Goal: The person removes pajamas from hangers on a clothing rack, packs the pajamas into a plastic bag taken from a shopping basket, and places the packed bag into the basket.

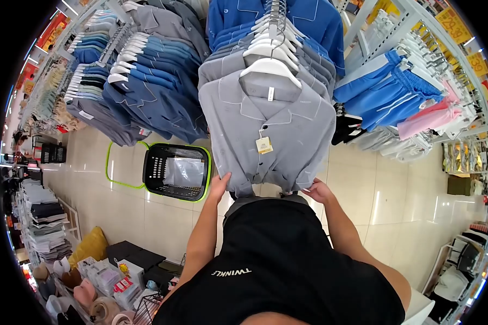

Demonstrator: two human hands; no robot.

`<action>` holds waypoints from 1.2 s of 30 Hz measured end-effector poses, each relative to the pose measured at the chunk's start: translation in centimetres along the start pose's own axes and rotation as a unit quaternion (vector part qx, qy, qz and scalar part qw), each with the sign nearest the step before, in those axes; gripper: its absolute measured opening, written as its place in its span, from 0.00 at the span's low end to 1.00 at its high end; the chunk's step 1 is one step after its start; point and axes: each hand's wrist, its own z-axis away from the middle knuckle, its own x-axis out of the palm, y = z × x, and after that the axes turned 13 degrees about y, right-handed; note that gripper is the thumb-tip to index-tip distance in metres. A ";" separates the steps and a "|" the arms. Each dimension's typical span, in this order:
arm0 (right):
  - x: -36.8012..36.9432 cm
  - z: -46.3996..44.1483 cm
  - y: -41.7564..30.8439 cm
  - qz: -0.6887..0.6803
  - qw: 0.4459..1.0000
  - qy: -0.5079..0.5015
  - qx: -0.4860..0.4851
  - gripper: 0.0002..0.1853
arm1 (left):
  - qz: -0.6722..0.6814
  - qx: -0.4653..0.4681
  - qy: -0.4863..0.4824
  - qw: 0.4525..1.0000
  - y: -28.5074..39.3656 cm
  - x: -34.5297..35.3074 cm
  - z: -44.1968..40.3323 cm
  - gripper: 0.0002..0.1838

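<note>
A grey button-front pajama shirt with pale piping hangs facing me on a white hanger. A yellowish price tag dangles from its front by the buttons. At the shirt's lower left, my left hand pinches the edge of a sleeve. Across from it, my right hand grips the sleeve end at the lower right. Both hands are closed on the grey fabric, and the shirt's lower part is drawn toward my body. More grey shirts and blue shirts hang behind it on the same rail.
A black basket with a green rim stands on the tiled floor to the left, with a clear plastic package inside. Dark blue shirts hang at left, blue shorts at right. Hats and boxed goods fill the lower left.
</note>
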 end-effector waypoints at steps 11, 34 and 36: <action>4.6 2.6 -1.0 0.080 0.996 -0.035 -0.018 0.21 | -0.041 0.269 0.153 0.950 5.0 10.4 -0.8 0.37; -2.9 3.9 -8.0 0.234 0.916 0.269 -0.186 0.12 | 0.157 0.102 -0.106 0.977 8.6 19.4 4.6 0.20; 0.1 3.7 -7.9 0.253 0.913 0.251 -0.197 0.11 | 0.158 0.105 -0.103 0.976 9.3 18.4 6.2 0.21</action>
